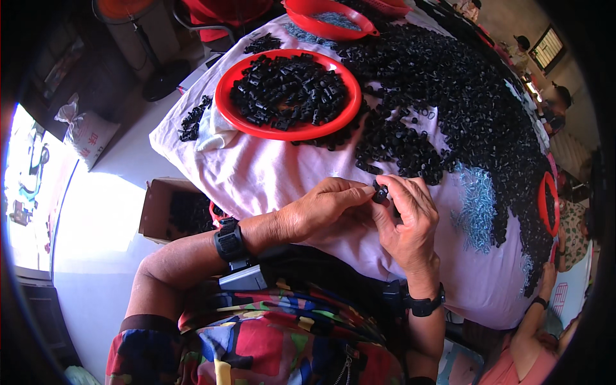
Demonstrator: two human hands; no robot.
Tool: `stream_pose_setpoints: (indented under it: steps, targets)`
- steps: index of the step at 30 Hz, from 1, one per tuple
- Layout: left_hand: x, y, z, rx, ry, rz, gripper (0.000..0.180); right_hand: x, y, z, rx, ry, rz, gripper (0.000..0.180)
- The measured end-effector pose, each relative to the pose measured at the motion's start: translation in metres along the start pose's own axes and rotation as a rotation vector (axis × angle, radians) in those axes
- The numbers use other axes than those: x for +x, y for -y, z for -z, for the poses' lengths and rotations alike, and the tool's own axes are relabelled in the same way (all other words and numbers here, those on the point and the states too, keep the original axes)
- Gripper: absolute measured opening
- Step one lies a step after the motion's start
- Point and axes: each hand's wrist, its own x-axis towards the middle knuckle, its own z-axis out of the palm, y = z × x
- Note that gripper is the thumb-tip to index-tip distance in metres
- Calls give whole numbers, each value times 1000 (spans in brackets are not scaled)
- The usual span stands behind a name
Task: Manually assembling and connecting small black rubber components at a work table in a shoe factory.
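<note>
Between my two hands, just above the cloth, is a small black plastic part (380,193). My left hand (335,200) comes in from the left with thumb and forefinger pinched on it. The fingers of my right hand (410,217) close on the same part from the other side. Beyond my hands lies a wide heap of small black parts (443,83). A red tray (224,112) piled with black plastic pieces stands at the far left. To the right of my right hand is a pile of small bluish metal pieces, probably screws (476,208).
A pink cloth (276,173) covers the table. A second red basket (321,25) sits at the back, another (544,204) at the right. On the floor at left stand a cardboard box (149,215) with black parts and a tied sack (90,138). A co-worker's arm (536,314) reaches in at right.
</note>
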Motion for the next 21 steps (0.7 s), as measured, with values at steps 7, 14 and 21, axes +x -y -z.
stream_pose_setpoints:
  steps: [7, 14, 21]
  targets:
    - [-1, -1, -1, -8, -3, 9, 38, 1, -1, 0, -48, -36, 62, 32]
    - [-1, -6, -6, -65, -45, 8, 39, 4, -4, 5, -77, -134, 91, 36]
    - [-1, -4, -1, -85, 9, -12, 37, 3, -5, 7, -115, -81, 107, 30]
